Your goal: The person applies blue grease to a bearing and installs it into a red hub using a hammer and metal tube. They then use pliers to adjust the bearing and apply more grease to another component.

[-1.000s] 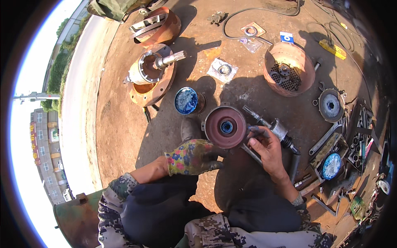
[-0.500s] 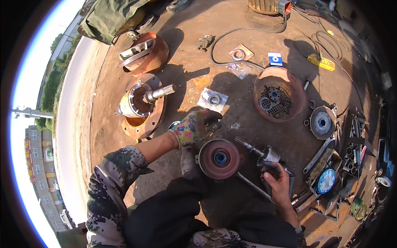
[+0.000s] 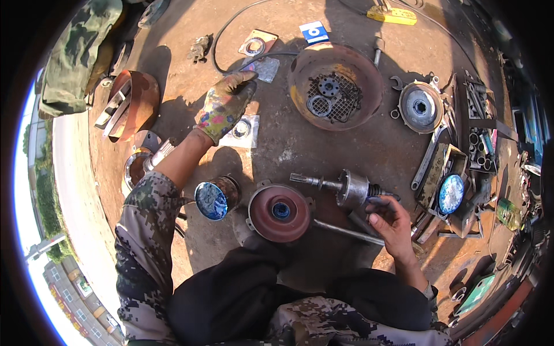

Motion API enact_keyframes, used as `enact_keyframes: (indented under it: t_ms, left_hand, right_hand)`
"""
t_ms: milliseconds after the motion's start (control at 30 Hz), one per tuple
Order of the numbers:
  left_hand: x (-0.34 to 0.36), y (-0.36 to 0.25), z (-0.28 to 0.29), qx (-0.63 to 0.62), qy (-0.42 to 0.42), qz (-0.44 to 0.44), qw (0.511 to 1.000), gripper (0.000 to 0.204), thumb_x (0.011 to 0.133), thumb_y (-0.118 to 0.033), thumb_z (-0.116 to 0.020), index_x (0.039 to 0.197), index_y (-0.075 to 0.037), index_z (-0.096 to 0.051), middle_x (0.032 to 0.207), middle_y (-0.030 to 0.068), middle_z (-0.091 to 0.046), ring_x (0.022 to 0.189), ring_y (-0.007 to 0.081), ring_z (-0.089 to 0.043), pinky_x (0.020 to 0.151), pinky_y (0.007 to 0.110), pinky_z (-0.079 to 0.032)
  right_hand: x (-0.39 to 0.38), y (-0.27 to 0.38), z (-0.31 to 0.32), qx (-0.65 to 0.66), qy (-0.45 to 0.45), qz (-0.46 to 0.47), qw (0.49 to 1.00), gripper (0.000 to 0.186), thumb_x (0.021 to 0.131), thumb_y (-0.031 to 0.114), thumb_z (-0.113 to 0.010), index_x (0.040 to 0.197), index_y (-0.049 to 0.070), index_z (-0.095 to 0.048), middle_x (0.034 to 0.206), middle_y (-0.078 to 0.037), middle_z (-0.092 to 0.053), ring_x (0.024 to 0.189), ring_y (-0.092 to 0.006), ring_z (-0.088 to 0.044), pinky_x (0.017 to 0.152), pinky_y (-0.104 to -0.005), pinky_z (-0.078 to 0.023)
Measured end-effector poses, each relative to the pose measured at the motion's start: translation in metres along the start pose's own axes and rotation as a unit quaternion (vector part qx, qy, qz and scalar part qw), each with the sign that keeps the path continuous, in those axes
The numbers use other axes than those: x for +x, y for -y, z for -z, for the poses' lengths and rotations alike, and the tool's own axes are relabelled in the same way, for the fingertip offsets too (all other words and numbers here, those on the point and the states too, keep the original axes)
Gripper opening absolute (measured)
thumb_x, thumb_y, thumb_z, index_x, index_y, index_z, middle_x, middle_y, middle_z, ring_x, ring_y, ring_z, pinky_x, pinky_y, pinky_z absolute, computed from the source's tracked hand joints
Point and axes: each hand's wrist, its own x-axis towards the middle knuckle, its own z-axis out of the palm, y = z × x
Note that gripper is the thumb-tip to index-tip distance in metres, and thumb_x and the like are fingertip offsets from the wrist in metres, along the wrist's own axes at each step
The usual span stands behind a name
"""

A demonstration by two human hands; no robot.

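Observation:
My left hand (image 3: 226,102), in a stained floral glove, reaches forward over a bagged bearing (image 3: 241,128), its bent fingers apart beside a crumpled plastic bag (image 3: 265,70). A bearing (image 3: 254,46) lies on a square card beyond them. My bare right hand (image 3: 389,226) is loosely curled, fingers apart, just below the black end of a metal shaft assembly (image 3: 352,188); whether it touches that is unclear. Between my knees and that shaft sits a maroon housing (image 3: 262,213) with a blue-greased centre. A tin of blue grease (image 3: 211,200) stands left of it.
A rusty pan (image 3: 306,104) holds small parts. A toothed-bore disc (image 3: 415,115), wrenches (image 3: 427,161) and a socket tray (image 3: 482,150) lie right. A flanged shaft unit (image 3: 141,170), rusty drum (image 3: 144,104) and camouflage tarp (image 3: 81,57) are left. A hose (image 3: 222,34) crosses the far ground.
My left hand has moved from beside the maroon housing forward, past the grease tin to the bagged bearing. My right hand has shifted rightward from the housing's rim toward the shaft's end.

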Motion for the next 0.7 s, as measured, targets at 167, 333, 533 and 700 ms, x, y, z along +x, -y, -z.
enact_keyframes:
  t_ms: [167,333,533,700]
  left_hand:
    - [0.057,-0.065,-0.051,0.124,0.133,-0.21,0.961,0.037,0.102,-0.014,-0.072,0.138,-0.01,-0.072,0.122,0.017,-0.079,0.115,0.0345,-0.077,0.101,0.045,-0.06]
    - [0.084,-0.08,-0.092,0.287,0.127,-0.355,0.881,0.034,0.098,-0.013,-0.07,0.131,-0.01,-0.074,0.118,0.0191,-0.077,0.112,0.0397,-0.074,0.096,0.048,-0.059]
    - [0.101,-0.094,-0.114,0.311,0.196,-0.307,0.878,0.037,0.094,-0.009,-0.068,0.13,-0.01,-0.075,0.123,0.0186,-0.076,0.118,0.0397,-0.073,0.101,0.05,-0.057]
    - [0.104,-0.084,-0.127,0.379,0.291,-0.273,0.835,0.052,0.093,-0.014,-0.072,0.144,-0.013,-0.07,0.127,0.0202,-0.077,0.123,0.0423,-0.072,0.104,0.05,-0.057]
  right_hand:
    - [-0.007,-0.003,0.005,0.008,-0.1,0.008,0.995,0.043,0.104,0.017,-0.081,0.139,0.001,-0.065,0.118,-0.007,-0.072,0.104,-0.0126,-0.068,0.093,-0.0289,-0.057]
    - [-0.032,-0.008,-0.004,0.023,-0.103,-0.016,0.994,0.04,0.104,0.014,-0.081,0.138,0.001,-0.067,0.114,-0.004,-0.073,0.103,-0.0109,-0.067,0.092,-0.0272,-0.055]
    - [-0.044,-0.005,0.003,0.014,-0.138,-0.03,0.99,0.038,0.103,0.01,-0.08,0.139,0.002,-0.067,0.117,-0.003,-0.072,0.107,-0.0093,-0.066,0.094,-0.0265,-0.055]
    - [-0.039,-0.007,-0.001,0.02,-0.131,-0.022,0.991,0.036,0.104,0.011,-0.08,0.137,0.003,-0.068,0.116,-0.001,-0.072,0.105,-0.0071,-0.065,0.091,-0.0249,-0.054]
